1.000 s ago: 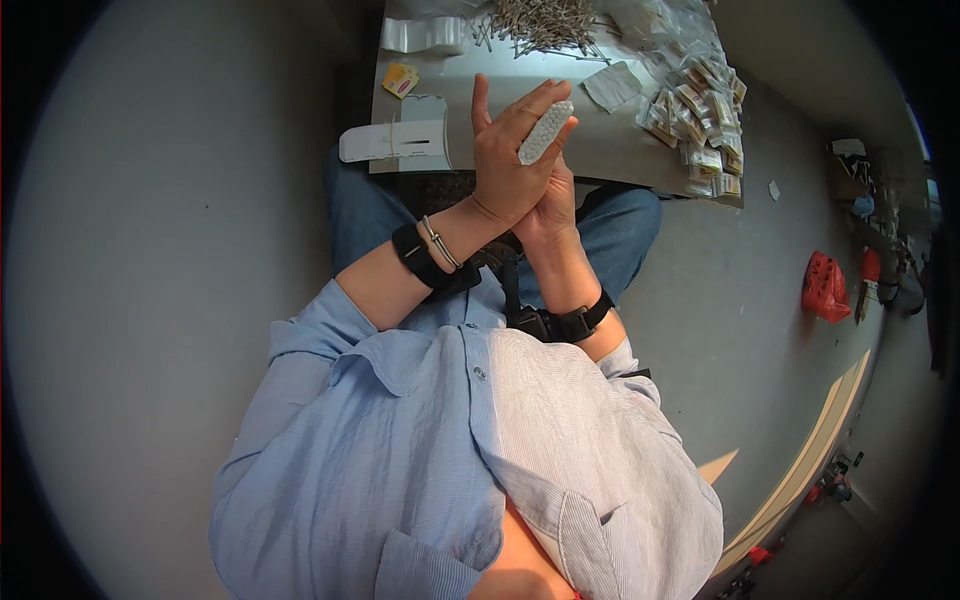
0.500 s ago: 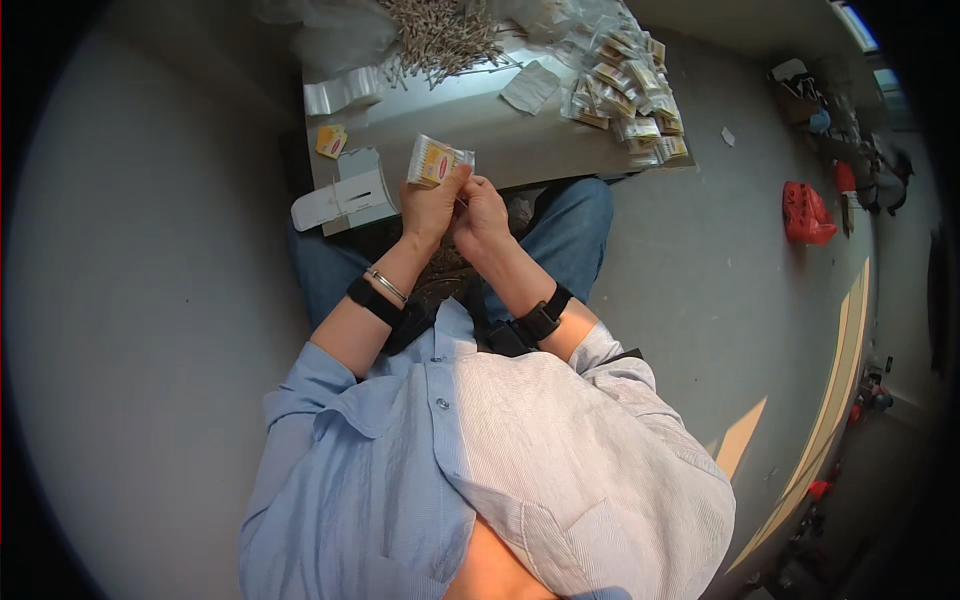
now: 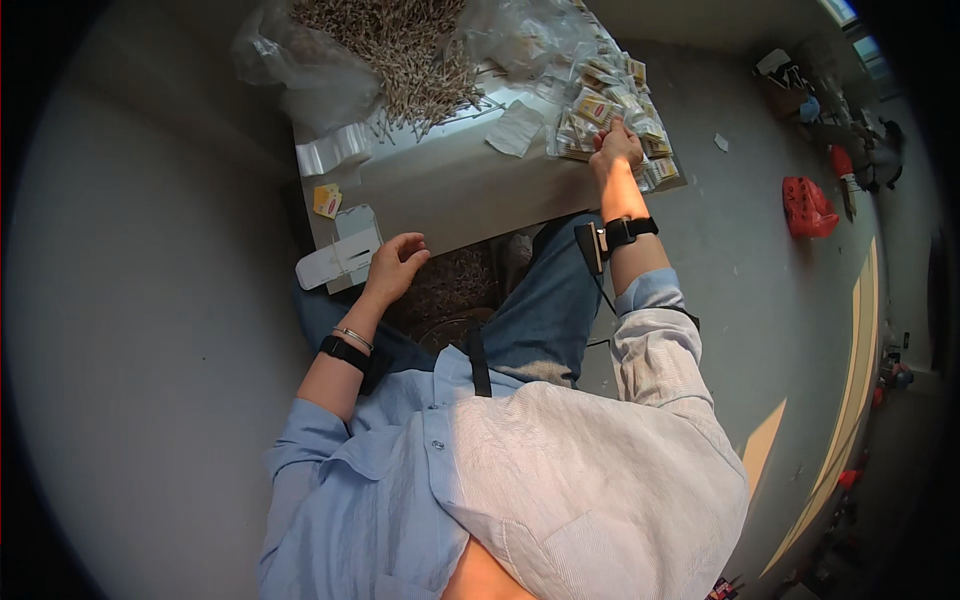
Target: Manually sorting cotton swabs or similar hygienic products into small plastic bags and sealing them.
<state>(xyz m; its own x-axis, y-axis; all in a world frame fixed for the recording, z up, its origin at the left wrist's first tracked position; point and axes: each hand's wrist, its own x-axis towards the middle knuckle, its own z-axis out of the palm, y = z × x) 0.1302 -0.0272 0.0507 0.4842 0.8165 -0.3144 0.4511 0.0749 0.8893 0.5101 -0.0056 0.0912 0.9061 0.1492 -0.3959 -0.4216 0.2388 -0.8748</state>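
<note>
My right hand (image 3: 617,150) reaches to the far right of the table, its fingers pinching a small clear packet (image 3: 595,108) with a yellow card and thin sticks inside. That packet rests over a heap of similar packets (image 3: 655,140). My left hand (image 3: 396,268) is empty at the table's front edge, thumb and fingers apart. Beside it lies a white and grey flat piece (image 3: 345,250) with a dark slot and a band around it. Several yellow cards (image 3: 327,200) sit just beyond. At the back spreads a large pile of thin loose sticks (image 3: 410,55).
A stack of clear plastic bags (image 3: 335,150) lies on the table's left side, near a crumpled clear bag (image 3: 310,90). A pale cloth or paper piece (image 3: 515,128) lies mid-table. On the floor to the right is a red bag (image 3: 808,208).
My hands have parted. The right one has carried the packet from in front of me to the heap at the far right; the left has let go and dropped back slightly.
</note>
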